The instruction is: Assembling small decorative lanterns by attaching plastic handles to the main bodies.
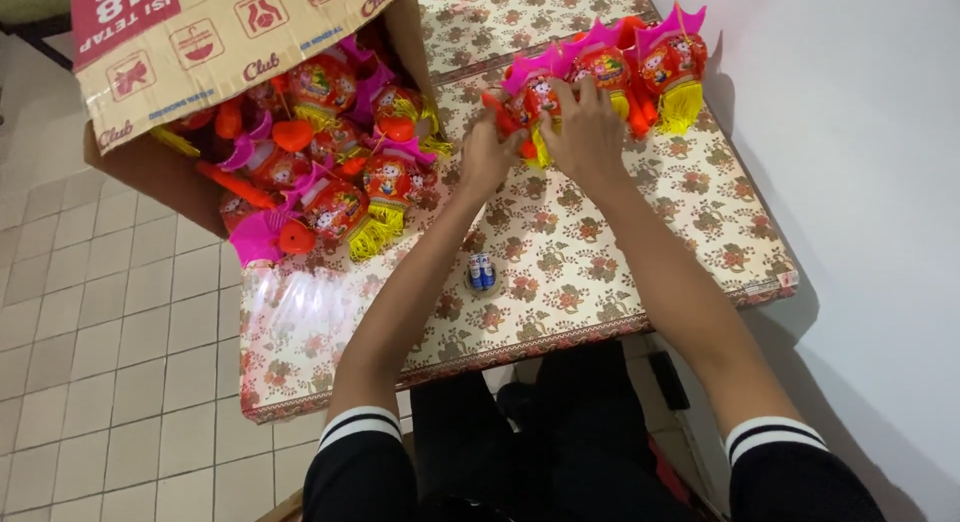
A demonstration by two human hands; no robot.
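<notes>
both hands, left hand (487, 154) and right hand (590, 132), grip a toy lantern (532, 102).

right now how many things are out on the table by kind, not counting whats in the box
toy lanterns, red with pink and yellow trim, by the wall: 3
small batteries, standing as a pair: 2
cardboard box of more lanterns: 1
total: 6

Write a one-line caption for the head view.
Both hands, left hand and right hand, grip a toy lantern on a floral tablecloth, beside a cardboard box of lanterns.
</notes>
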